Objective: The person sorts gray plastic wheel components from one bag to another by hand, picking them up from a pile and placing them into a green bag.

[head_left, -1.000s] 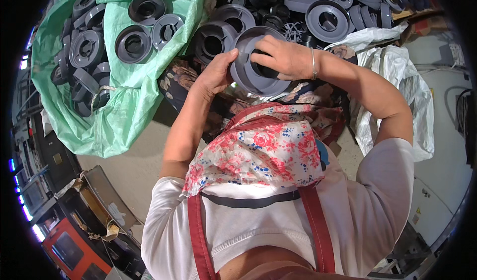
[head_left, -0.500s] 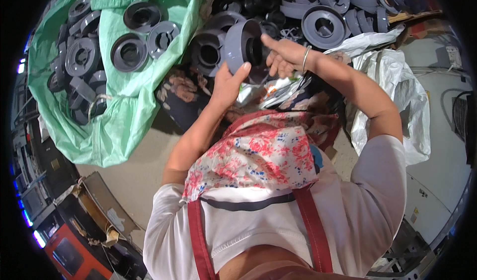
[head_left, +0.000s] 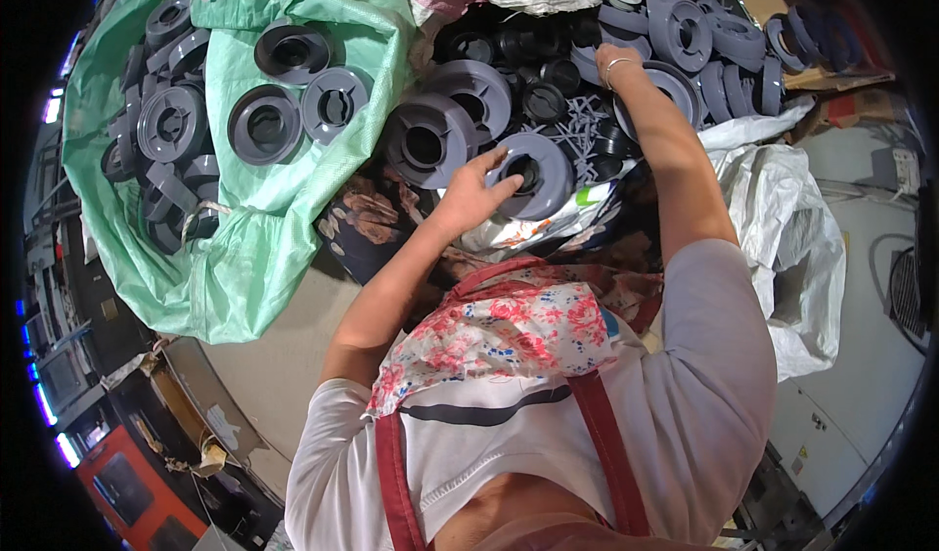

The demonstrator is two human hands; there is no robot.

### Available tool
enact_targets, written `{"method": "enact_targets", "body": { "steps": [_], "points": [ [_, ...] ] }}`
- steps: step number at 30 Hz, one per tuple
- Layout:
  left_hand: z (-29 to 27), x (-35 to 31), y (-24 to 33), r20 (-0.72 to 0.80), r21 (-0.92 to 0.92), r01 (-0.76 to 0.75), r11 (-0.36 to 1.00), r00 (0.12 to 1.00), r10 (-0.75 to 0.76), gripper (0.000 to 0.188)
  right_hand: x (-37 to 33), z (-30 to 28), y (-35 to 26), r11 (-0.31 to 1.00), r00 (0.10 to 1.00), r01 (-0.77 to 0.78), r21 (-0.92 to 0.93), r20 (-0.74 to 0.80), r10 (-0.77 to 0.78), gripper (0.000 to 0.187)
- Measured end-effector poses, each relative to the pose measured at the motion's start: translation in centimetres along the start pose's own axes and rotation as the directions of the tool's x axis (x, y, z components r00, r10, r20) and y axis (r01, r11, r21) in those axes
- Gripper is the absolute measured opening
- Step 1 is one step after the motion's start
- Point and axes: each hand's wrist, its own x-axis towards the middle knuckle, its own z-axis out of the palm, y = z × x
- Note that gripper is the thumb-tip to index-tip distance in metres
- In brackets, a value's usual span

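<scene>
A grey plastic ring-shaped part (head_left: 554, 181) with a dark inner hub lies face up over my lap. My left hand (head_left: 474, 199) is at its left side, fingers apart, thumb and forefinger reaching over the rim toward the hub. My right hand (head_left: 620, 62) is stretched out to the far pile, against a grey ring (head_left: 585, 62); its fingertips are hidden, so a grip cannot be made out. Two larger grey flanged rings (head_left: 399, 140) lean together beyond my left hand. Black round caps (head_left: 544, 102) and small grey branched plastic pieces (head_left: 583, 138) lie between the hands.
At the left, a green woven sack (head_left: 225, 297) holds several grey rings. More grey rings (head_left: 681, 31) are heaped at the far right. White plastic sacking (head_left: 782, 219) hangs beside my right arm, near a pale cabinet (head_left: 851, 355).
The grey ring has gone from raised on edge in my left hand to lying flat. My right hand has left it and reached away to the far pile.
</scene>
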Motion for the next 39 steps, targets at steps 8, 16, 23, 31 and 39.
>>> {"method": "enact_targets", "body": {
  "steps": [8,16,23,31,39],
  "points": [
    [0.8,4.3,1.8,0.022,-0.735,0.201,0.647,0.962,-0.274,0.049,-11.1,-7.8,-2.8,0.939,0.967,0.215,0.270,-0.194,-0.165,0.060],
    [-0.2,5.1,4.3,-0.078,-0.906,0.076,0.417,0.937,-0.340,0.043,-16.9,-6.5,-5.2,0.618,0.865,0.501,0.606,-0.338,-0.371,0.077],
    [-5.9,1.3,3.1,-0.284,-0.856,-0.170,0.487,0.944,-0.169,0.040,-15.4,-9.1,-6.1,0.905,0.921,0.385,0.181,-0.014,-0.388,0.066],
    [-4.2,-0.8,3.4,-0.353,-0.803,-0.152,0.576,0.900,-0.255,0.035,0.8,-3.3,-8.2,0.727,0.968,0.088,0.681,-0.232,0.100,0.076],
    [-3.0,-1.0,2.3,-0.311,-0.791,-0.142,0.595,0.931,-0.191,0.042,-12.2,-6.6,-10.9,0.466,0.759,0.649,0.601,-0.548,-0.351,0.078]
  ]
}}
